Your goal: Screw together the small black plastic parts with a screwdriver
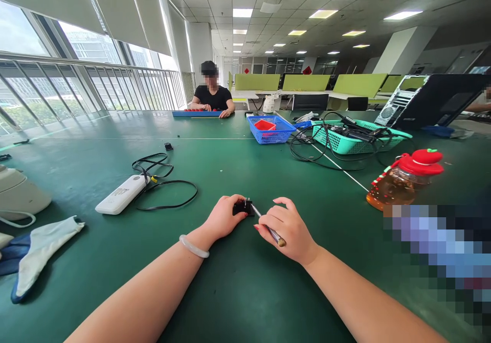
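My left hand [222, 219] rests on the green tabletop, its fingers closed round a small black part [242, 208] with little prongs on top. A slim silvery pen-shaped tool [274, 234] with a brownish butt end is pinched in my right hand [291, 230]; its index finger is raised and bent. The tool's narrow tip points at the right side of the black part, seemingly touching it, and the tool slants down toward me. Its exact kind is too small to make out. My fingers cover part of the black piece.
Left lie a white power bank [121, 196], a looped black cable [169, 207] and a glove [46, 251]. Toward the back right are a blue basket [270, 137], a teal basket [341, 144] and a red-lidded bottle [402, 182]. A person [213, 95] sits across the table [238, 292].
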Available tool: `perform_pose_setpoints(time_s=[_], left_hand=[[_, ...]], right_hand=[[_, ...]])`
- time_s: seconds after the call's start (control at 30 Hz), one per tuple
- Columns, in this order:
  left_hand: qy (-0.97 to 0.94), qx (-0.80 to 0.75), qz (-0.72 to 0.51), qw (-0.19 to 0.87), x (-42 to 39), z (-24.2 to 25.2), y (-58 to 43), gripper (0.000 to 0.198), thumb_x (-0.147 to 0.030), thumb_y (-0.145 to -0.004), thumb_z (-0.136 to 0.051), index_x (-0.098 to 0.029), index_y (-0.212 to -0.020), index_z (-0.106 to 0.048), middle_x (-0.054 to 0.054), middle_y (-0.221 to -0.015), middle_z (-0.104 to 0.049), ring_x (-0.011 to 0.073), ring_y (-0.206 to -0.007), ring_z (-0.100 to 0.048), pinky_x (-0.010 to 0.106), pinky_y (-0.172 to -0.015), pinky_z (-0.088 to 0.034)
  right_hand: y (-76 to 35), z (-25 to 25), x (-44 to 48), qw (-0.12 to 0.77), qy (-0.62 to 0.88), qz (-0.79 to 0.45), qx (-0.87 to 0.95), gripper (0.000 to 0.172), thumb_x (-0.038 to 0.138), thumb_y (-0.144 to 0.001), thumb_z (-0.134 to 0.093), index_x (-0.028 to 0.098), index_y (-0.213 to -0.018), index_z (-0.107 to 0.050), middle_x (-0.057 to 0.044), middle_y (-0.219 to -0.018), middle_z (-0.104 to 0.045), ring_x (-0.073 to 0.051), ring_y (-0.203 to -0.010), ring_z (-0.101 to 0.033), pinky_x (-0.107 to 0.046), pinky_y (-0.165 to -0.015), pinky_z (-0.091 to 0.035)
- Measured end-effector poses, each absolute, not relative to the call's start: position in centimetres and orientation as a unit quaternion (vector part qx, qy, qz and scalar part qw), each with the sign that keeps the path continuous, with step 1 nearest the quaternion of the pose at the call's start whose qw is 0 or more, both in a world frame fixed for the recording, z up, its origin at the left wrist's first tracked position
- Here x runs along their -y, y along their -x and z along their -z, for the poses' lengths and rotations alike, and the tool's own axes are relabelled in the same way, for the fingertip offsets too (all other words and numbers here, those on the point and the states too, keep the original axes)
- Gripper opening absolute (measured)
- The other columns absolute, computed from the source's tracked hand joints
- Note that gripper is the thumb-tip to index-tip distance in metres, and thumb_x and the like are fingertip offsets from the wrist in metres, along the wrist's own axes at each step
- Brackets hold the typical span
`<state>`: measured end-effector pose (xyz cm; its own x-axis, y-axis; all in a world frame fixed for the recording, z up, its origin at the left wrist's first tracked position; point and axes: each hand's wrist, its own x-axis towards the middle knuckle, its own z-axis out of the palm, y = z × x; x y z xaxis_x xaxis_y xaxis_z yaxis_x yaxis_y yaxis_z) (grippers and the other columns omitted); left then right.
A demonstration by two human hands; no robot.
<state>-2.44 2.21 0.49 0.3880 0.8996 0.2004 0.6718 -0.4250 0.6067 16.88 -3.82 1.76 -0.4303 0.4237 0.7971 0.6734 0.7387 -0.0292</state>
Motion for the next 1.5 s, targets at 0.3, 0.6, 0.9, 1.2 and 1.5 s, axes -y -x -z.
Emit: perform_pose_setpoints(time_s=[0.3, 0.6, 0.9, 1.2, 1.5], left_hand=[[-0.802, -0.492, -0.253, 0.225, -2.1, -0.6, 2.4, 0.036, -0.021, -0.078, -0.066, -0.022, -0.114, -0.062, 0.005, -0.114, -0.069, 0.0251, -0.111, -0.059, 0.039, -0.098, -0.048], [-0.807, -0.494, -0.238, 0.218, -1.9, -1.1, 2.5, 0.04, -0.02, -0.08, -0.065, -0.022, -0.119, -0.062, 0.006, -0.116, -0.069, 0.026, -0.112, -0.059, 0.041, -0.1, -0.047], [-0.815, -0.484, -0.235, 0.217, -2.4, -0.4, 2.6, 0.038, -0.024, -0.08, -0.065, -0.024, -0.117, -0.065, 0.005, -0.112, -0.069, 0.026, -0.111, -0.058, 0.041, -0.1, -0.047], [-0.811, -0.488, -0.229, 0.227, -2.1, -0.7, 2.7, 0.041, -0.023, -0.079, -0.067, -0.026, -0.12, -0.065, 0.005, -0.113, -0.07, 0.0243, -0.115, -0.057, 0.037, -0.101, -0.047], [-0.819, -0.483, -0.227, 0.212, -2.4, -0.3, 2.5, 0.043, -0.023, -0.078, -0.068, -0.027, -0.12, -0.064, 0.004, -0.112, -0.07, 0.0249, -0.113, -0.058, 0.037, -0.1, -0.048]], right_hand=[[-18.0, -1.5, 3.2, 0.49, 0.433, -0.065, 0.754, 0.025, 0.034, -0.093, -0.053, 0.023, -0.071, -0.058, 0.001, -0.064, -0.061, -0.014, -0.062, -0.054, -0.031, -0.074, -0.045], [-18.2, -0.7, 2.0, 0.537, 0.53, -0.328, 0.569, 0.044, 0.062, -0.081, -0.059, 0.02, -0.065, -0.056, 0.003, -0.052, -0.048, -0.012, -0.051, -0.045, -0.025, -0.05, -0.036], [-18.8, -0.8, 2.2, 0.561, 0.57, -0.315, 0.511, 0.045, 0.061, -0.081, -0.059, 0.02, -0.063, -0.057, 0.003, -0.049, -0.047, -0.012, -0.048, -0.045, -0.024, -0.049, -0.036], [-16.5, -1.0, 2.9, 0.482, 0.52, -0.24, 0.663, 0.036, 0.048, -0.088, -0.054, 0.02, -0.065, -0.056, 0.003, -0.056, -0.046, -0.011, -0.052, -0.039, -0.024, -0.05, -0.032], [-17.4, -1.7, 3.6, 0.488, 0.528, -0.212, 0.661, 0.039, 0.046, -0.089, -0.05, 0.02, -0.06, -0.054, 0.003, -0.053, -0.044, -0.011, -0.05, -0.039, -0.024, -0.05, -0.031]])
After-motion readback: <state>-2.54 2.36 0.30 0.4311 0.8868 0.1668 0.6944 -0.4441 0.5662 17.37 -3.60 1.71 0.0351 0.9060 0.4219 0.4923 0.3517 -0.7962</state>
